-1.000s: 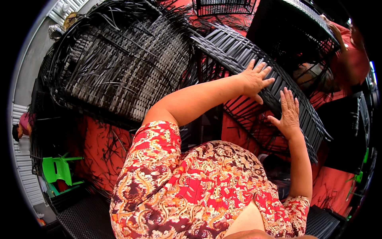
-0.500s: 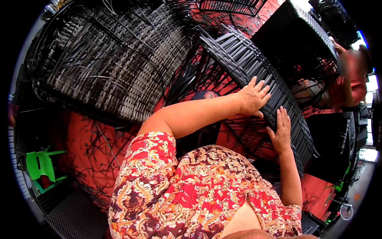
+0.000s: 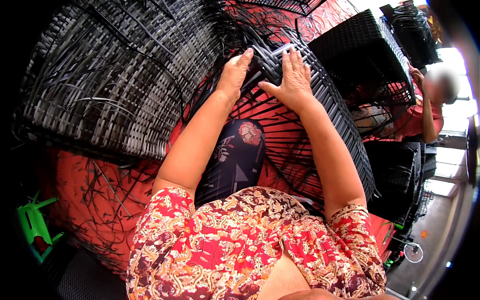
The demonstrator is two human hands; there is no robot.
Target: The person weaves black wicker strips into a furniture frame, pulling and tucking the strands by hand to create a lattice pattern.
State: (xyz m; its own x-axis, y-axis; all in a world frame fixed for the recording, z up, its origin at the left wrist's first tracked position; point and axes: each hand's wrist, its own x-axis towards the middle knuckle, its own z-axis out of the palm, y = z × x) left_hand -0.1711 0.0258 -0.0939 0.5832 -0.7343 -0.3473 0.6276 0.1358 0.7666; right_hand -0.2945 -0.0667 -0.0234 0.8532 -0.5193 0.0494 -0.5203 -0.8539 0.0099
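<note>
Fingers of the right hand (image 3: 296,80) lie near together on the dark woven panel (image 3: 331,102), thumb apart; left hand (image 3: 232,75) at its upper end, closure cannot be told. Likely best: brace with 1 palm, draw strands snug, keep rows uncrossed. Panel slants ahead of the person, right of a larger woven piece (image 3: 125,85): grey-black, ribbed, thick braided edge.

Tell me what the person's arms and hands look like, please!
The left hand and right hand are bare, with no gloves to see. The forearms are uncovered too. The short sleeves have a busy, swirly pattern in red, dark maroon, cream and gold. I can't make out any bracelet or watch.
</note>
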